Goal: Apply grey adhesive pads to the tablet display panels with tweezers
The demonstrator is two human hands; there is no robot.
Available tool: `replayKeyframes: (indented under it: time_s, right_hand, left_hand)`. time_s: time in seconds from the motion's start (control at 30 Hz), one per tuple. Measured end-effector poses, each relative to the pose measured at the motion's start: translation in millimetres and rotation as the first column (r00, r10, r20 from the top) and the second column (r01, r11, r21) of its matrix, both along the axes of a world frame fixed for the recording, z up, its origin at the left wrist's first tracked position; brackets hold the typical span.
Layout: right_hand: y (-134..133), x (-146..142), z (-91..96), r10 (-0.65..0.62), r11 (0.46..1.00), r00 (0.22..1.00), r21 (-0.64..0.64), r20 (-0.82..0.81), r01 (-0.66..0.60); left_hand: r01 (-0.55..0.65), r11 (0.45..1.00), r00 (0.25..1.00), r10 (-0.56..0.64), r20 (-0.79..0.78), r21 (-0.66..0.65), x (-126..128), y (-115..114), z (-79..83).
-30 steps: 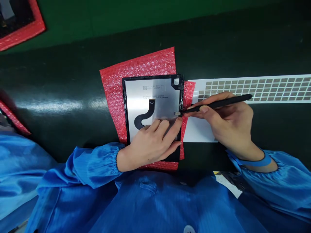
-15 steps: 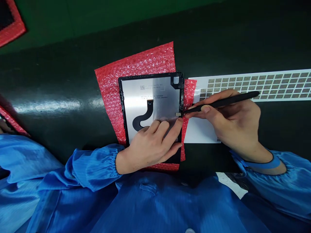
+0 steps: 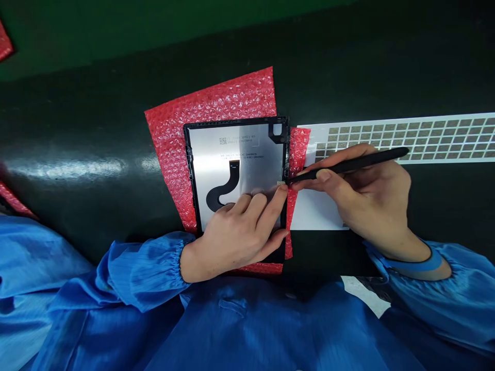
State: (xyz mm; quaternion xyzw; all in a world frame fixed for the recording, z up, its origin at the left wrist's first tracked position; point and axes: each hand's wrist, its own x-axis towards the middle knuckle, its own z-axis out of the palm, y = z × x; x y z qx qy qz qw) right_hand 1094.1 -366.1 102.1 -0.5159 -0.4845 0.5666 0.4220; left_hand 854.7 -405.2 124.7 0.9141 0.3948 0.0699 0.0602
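A tablet display panel (image 3: 255, 170) with a silver back and black frame lies on red bubble wrap. A black flex cable (image 3: 233, 178) curves across its back. My left hand (image 3: 242, 226) rests on the lower part of the panel, fingers apart, its index fingertip touching a small pale square patch (image 3: 281, 183) at the right edge. My right hand (image 3: 363, 201) is closed around black tweezers (image 3: 359, 162), held like a pen. Their tip meets the frame's right edge beside the patch and the left index fingertip. The panel's lower left part is hidden under my left hand.
Red bubble wrap (image 3: 174, 144) extends beyond the panel. Right of it, a white sheet (image 3: 421, 136) carries rows of small grey-brown squares, partly behind my right hand. More red wrap (image 3: 4, 44) shows at the far left. A blue sleeve (image 3: 34, 263) is at the left edge.
The view has shifted slightly, moving everything a little left. My left index fingertip has slid up onto the small patch, covering part of it. The tweezers stay at the frame's edge.
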Motion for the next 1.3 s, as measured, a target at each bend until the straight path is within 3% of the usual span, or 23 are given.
replayKeyframes:
  time_s: [0.23, 0.4, 0.53, 0.63, 0.7, 0.77, 0.87, 0.93, 1.3]
  right_hand:
    - [1, 4, -2.8, -0.028, 0.997, 0.996, 0.068, -0.085, 0.034]
    - [-6, 21, 8.3, -0.21, 0.952, 0.976, 0.215, -0.057, 0.217]
    - [-23, 45, 4.1, -0.323, 0.889, 0.946, 0.339, -0.014, 0.308]
    - [-42, 61, -4.0, -0.288, 0.908, 0.957, 0.325, 0.033, 0.262]
    - [-55, 69, -8.5, -0.247, 0.923, 0.967, 0.319, 0.059, 0.216]
    - [-64, 73, -11.2, -0.238, 0.923, 0.967, 0.332, 0.088, 0.197]
    - [-73, 76, -12.6, -0.247, 0.927, 0.957, 0.325, 0.154, 0.187]
    - [-75, 77, -13.0, -0.244, 0.926, 0.955, 0.332, 0.171, 0.177]
    - [-75, 75, -13.0, -0.239, 0.924, 0.954, 0.346, 0.184, 0.165]
  left_hand:
    - [-0.027, 0.997, 0.999, 0.03, 0.033, -0.073, 0, 0, -0.9]
    - [-0.058, 0.991, 0.998, 0.062, 0.028, -0.118, -1, 0, -1.7]
    - [-0.052, 0.992, 0.998, 0.054, 0.015, -0.114, -1, 5, 7.4]
    - [-0.039, 0.998, 0.999, 0.04, 0.021, -0.046, 8, 9, 17.7]
    - [0.038, 0.999, 0.999, -0.037, 0.04, -0.016, 19, 9, 21.6]
    - [0.186, 0.981, 0.982, -0.184, 0.051, -0.048, 34, 6, 20.7]
    - [0.385, 0.913, 0.922, -0.386, 0.02, -0.136, 54, 0, 12.2]
    - [0.439, 0.882, 0.892, -0.451, -0.034, -0.168, 63, -2, 5.2]
    - [0.429, 0.885, 0.9, -0.436, -0.001, -0.182, 63, -2, -7.0]
